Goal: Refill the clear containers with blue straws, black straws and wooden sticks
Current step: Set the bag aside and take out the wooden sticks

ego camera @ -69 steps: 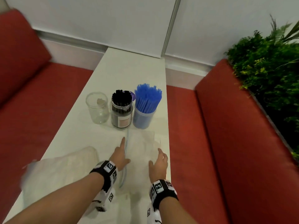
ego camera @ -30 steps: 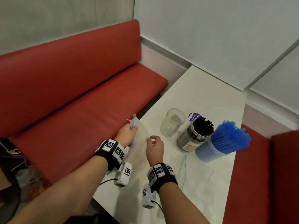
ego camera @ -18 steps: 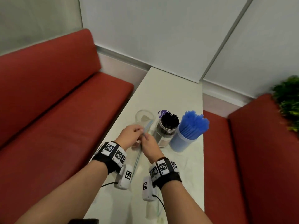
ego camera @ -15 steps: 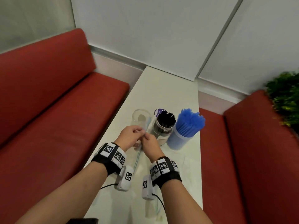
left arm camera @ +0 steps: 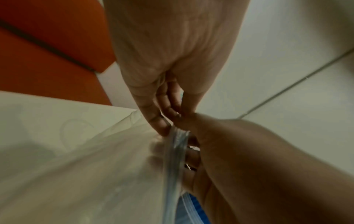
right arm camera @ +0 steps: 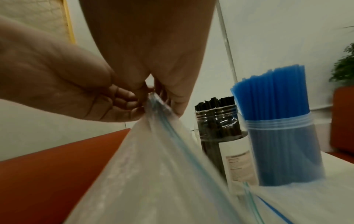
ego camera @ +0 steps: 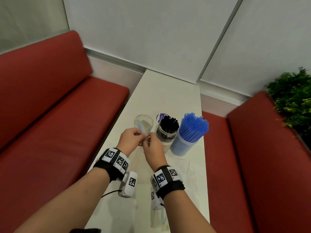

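Three clear containers stand in a row on the white table (ego camera: 168,91). The left jar (ego camera: 143,121) holds almost nothing. The middle jar (ego camera: 166,132) (right arm camera: 216,125) is packed with black straws, and the right container (ego camera: 186,140) (right arm camera: 283,148) is full of blue straws. In front of the left jar, my left hand (ego camera: 133,137) (left arm camera: 164,119) and right hand (ego camera: 152,145) (right arm camera: 159,97) both pinch the blue-lined zip edge of a clear plastic bag (right arm camera: 162,159) (left arm camera: 114,174). The bag hangs from that edge, and what it holds cannot be made out.
Red benches (ego camera: 58,115) (ego camera: 262,157) run along both sides of the narrow table. A green plant (ego camera: 292,96) stands behind the right bench. Another flat clear bag (ego camera: 181,175) lies on the table in front of the containers. A purple lid (ego camera: 162,116) sits behind the black-straw jar.
My hands left the flat bag on the table, picked up another bag at the left edge, and now hold its zip edge together before the left jar. My head turned left, then back.
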The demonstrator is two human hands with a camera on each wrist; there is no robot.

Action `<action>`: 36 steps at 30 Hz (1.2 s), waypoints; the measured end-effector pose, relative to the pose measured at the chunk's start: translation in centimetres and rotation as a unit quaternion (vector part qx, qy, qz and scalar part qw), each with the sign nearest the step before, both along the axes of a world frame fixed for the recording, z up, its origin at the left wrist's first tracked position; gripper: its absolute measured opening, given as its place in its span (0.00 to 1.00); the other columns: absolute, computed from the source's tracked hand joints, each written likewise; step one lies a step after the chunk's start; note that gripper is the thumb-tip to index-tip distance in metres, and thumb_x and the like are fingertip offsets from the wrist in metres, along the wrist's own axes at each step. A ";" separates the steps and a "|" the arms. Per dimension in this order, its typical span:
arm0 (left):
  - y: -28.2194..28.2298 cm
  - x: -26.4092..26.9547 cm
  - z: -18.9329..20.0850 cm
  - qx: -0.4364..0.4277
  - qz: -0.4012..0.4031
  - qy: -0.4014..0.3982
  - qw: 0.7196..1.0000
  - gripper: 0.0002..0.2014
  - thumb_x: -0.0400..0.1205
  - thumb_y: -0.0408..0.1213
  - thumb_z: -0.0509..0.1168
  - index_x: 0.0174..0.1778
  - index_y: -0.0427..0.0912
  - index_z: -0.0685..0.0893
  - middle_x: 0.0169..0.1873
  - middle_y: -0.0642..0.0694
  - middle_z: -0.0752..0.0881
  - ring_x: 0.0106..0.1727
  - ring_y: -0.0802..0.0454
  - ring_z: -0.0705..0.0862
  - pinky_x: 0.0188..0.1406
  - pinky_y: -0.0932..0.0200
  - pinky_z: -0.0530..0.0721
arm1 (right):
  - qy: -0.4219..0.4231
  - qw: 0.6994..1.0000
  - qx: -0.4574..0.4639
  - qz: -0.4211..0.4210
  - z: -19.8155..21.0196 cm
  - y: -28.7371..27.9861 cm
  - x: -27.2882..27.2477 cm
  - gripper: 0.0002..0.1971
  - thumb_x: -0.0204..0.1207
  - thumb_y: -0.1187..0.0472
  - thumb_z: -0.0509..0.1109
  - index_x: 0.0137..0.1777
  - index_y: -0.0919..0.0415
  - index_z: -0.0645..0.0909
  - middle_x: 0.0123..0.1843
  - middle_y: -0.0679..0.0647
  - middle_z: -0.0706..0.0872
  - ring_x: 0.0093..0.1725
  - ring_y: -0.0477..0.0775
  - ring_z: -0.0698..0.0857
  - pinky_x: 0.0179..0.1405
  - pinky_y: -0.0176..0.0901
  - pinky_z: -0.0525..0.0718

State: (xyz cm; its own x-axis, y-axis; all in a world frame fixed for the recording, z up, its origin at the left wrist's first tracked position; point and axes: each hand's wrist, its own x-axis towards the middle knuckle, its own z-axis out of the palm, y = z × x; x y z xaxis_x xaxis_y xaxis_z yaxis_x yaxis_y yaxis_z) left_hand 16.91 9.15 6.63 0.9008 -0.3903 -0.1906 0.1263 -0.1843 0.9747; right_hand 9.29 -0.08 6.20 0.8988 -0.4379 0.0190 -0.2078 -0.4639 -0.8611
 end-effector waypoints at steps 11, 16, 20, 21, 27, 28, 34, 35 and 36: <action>1.7 -0.2 -0.8 -0.313 0.010 0.217 0.924 0.07 0.86 0.33 0.63 0.42 0.37 0.81 0.42 0.38 0.86 0.47 0.47 0.85 0.55 0.53 0.85 | -0.065 0.968 0.242 -0.014 -0.2 -0.7 1.3 0.08 0.84 0.70 0.69 0.54 0.70 0.90 0.48 0.65 0.93 0.47 0.55 0.91 0.51 0.48 0.91; 3.2 1.0 -1.7 -0.433 0.114 0.345 0.825 0.11 0.90 0.36 0.56 0.54 0.33 0.81 0.41 0.42 0.92 0.44 0.50 0.92 0.44 0.56 0.91 | -0.077 0.863 0.486 -0.110 -1.1 -1.2 0.1 0.08 0.89 0.69 0.63 0.50 0.70 0.82 0.37 0.61 0.89 0.38 0.58 0.92 0.41 0.47 0.93; 3.3 0.8 -2.2 -0.463 0.094 0.496 0.728 0.11 0.88 0.36 0.58 0.47 0.35 0.82 0.30 0.42 0.89 0.29 0.54 0.90 0.28 0.58 0.89 | -0.041 0.818 0.544 -0.184 -0.9 -0.5 0.1 0.12 0.92 0.67 0.57 0.46 0.62 0.78 0.31 0.56 0.80 0.24 0.48 0.81 0.23 0.37 0.83; 3.4 0.8 -2.5 -0.490 0.059 0.538 0.683 0.07 0.86 0.34 0.59 0.44 0.42 0.80 0.25 0.48 0.84 0.22 0.60 0.83 0.23 0.61 0.85 | -0.030 0.802 0.560 -0.206 -0.8 -0.5 0.1 0.13 0.92 0.66 0.56 0.47 0.61 0.77 0.33 0.57 0.77 0.22 0.48 0.77 0.19 0.34 0.78; 4.7 0.3 -2.5 -0.190 -0.099 0.391 0.895 0.19 0.75 0.62 0.72 0.46 0.50 0.86 0.23 0.53 0.76 0.22 0.58 0.70 0.21 0.67 0.69 | 0.036 0.685 0.695 -0.214 0.1 -2.4 -0.5 0.09 0.88 0.60 0.62 0.46 0.59 0.77 0.26 0.53 0.76 0.14 0.45 0.73 0.10 0.33 0.73; 4.7 0.0 -2.4 -0.119 -0.137 0.322 0.929 0.22 0.73 0.64 0.73 0.56 0.55 0.86 0.26 0.53 0.78 0.25 0.57 0.71 0.22 0.66 0.70 | 0.030 0.703 0.680 -0.207 -0.1 -2.6 -0.5 0.09 0.88 0.59 0.62 0.47 0.60 0.78 0.29 0.54 0.79 0.18 0.46 0.77 0.15 0.32 0.77; 3.6 -0.5 -1.9 0.034 -0.034 0.150 0.987 0.18 0.84 0.47 0.66 0.38 0.36 0.87 0.29 0.41 0.77 0.24 0.49 0.76 0.22 0.60 0.75 | 0.049 0.772 0.624 -0.111 -0.7 -2.0 -0.5 0.21 0.81 0.39 0.71 0.50 0.59 0.85 0.29 0.51 0.83 0.20 0.46 0.78 0.19 0.35 0.76; 3.4 -0.4 -1.5 0.003 -0.012 0.184 0.983 0.19 0.86 0.46 0.64 0.40 0.32 0.85 0.33 0.37 0.81 0.29 0.45 0.82 0.25 0.56 0.83 | 0.051 0.811 0.577 -0.082 -1.0 -2.0 -0.7 0.24 0.80 0.37 0.71 0.56 0.59 0.87 0.37 0.53 0.88 0.28 0.50 0.83 0.28 0.40 0.81; 3.2 -0.2 -1.2 -0.036 -0.005 0.225 0.974 0.19 0.87 0.45 0.62 0.47 0.29 0.84 0.40 0.33 0.85 0.40 0.38 0.88 0.35 0.50 0.89 | 0.061 0.848 0.524 -0.047 -1.2 -2.0 -1.1 0.27 0.79 0.35 0.71 0.63 0.59 0.87 0.44 0.54 0.90 0.34 0.52 0.84 0.33 0.43 0.81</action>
